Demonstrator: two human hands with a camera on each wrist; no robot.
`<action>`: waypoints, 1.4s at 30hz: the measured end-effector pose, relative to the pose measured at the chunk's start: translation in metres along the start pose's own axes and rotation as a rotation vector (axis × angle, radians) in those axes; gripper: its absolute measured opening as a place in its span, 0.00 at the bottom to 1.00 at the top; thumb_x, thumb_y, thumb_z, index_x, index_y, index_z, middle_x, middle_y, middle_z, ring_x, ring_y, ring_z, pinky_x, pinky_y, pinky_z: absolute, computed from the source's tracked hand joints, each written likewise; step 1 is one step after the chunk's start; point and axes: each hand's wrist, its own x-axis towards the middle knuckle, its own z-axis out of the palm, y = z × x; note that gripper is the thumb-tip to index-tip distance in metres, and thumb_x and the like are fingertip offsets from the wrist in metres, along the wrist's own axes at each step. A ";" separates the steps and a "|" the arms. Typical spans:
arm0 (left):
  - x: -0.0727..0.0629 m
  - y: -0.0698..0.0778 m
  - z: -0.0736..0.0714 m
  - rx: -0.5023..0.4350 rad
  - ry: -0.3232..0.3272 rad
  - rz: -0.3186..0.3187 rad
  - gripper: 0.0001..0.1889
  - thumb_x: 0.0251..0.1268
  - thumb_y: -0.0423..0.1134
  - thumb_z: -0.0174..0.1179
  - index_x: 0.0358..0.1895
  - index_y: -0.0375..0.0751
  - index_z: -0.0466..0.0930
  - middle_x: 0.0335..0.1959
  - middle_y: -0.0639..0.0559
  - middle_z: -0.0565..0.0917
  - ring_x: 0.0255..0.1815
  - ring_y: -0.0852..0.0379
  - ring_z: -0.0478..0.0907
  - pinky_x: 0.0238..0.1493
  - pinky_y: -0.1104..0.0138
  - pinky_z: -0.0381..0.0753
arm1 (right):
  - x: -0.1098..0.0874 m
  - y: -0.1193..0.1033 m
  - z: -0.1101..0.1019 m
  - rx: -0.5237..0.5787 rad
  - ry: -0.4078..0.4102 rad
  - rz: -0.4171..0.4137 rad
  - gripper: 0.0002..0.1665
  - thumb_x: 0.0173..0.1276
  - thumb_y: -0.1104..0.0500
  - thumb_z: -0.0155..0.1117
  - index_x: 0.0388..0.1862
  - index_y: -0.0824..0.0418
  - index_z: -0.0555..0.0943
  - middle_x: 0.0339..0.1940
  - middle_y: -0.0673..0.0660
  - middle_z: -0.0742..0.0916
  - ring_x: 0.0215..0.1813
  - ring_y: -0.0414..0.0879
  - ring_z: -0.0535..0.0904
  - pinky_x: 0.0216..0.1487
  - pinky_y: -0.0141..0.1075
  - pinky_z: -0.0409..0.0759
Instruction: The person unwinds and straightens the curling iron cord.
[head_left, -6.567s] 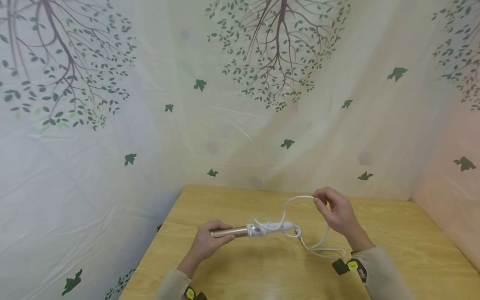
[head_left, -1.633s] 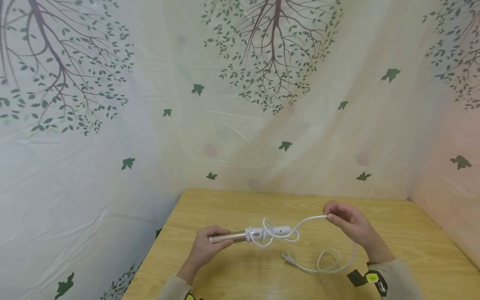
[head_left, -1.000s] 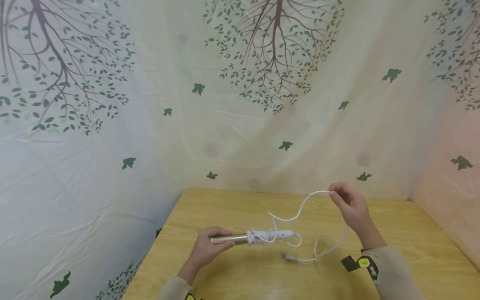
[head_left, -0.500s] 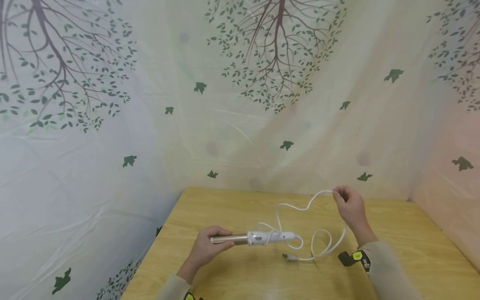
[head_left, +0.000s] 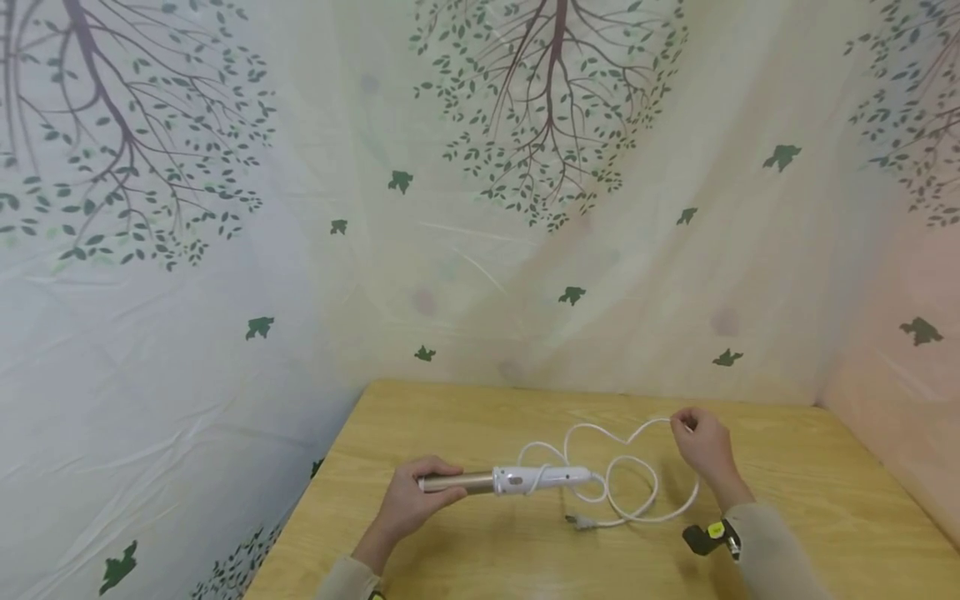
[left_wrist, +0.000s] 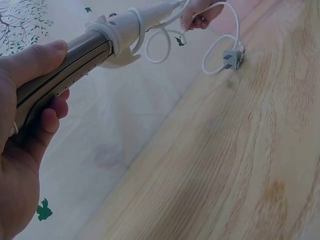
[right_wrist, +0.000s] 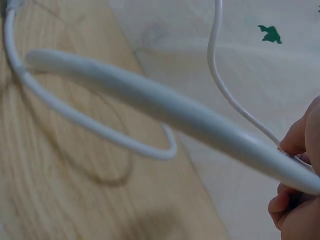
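My left hand (head_left: pixel 408 500) is wrapped round the barrel of a slim white-and-gold curling iron (head_left: pixel 504 481), held crosswise above the tan wooden table (head_left: pixel 457 567), its handle (head_left: pixel 558 477) aimed rightward. Right of the iron, my right hand (head_left: pixel 703 447) pinches its thin white cord (head_left: pixel 588 425); the small yellow wrist label (head_left: pixel 716 530) is unreadable.

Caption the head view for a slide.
Left hand grips a white-and-gold cylindrical curling iron by its barrel; right hand pinches its thin white cord over a yellowish wooden table.
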 end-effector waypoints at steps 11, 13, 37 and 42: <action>-0.001 0.001 0.001 -0.014 0.007 -0.026 0.16 0.50 0.34 0.74 0.42 0.32 0.84 0.40 0.41 0.86 0.34 0.61 0.80 0.37 0.67 0.81 | -0.009 0.018 0.008 -0.049 -0.048 -0.002 0.11 0.66 0.62 0.55 0.37 0.71 0.79 0.31 0.63 0.85 0.32 0.48 0.76 0.31 0.36 0.72; -0.001 0.001 0.000 -0.017 0.011 -0.034 0.15 0.50 0.33 0.74 0.42 0.33 0.85 0.40 0.41 0.86 0.34 0.61 0.80 0.37 0.67 0.80 | -0.011 0.020 0.009 -0.058 -0.066 0.003 0.11 0.66 0.62 0.55 0.38 0.71 0.80 0.32 0.62 0.85 0.33 0.48 0.76 0.32 0.36 0.72; 0.006 -0.029 0.001 -0.005 0.063 -0.038 0.16 0.49 0.34 0.74 0.43 0.37 0.85 0.41 0.43 0.87 0.35 0.59 0.80 0.37 0.67 0.80 | -0.021 0.035 0.020 -0.091 -0.217 0.056 0.10 0.65 0.61 0.57 0.38 0.67 0.82 0.36 0.61 0.86 0.40 0.53 0.79 0.41 0.45 0.75; 0.007 -0.030 0.001 -0.009 0.075 -0.011 0.16 0.48 0.37 0.75 0.42 0.38 0.85 0.39 0.44 0.87 0.34 0.58 0.80 0.37 0.67 0.81 | -0.021 0.035 0.021 -0.092 -0.211 0.014 0.10 0.64 0.61 0.59 0.37 0.67 0.83 0.34 0.60 0.86 0.38 0.52 0.79 0.39 0.42 0.75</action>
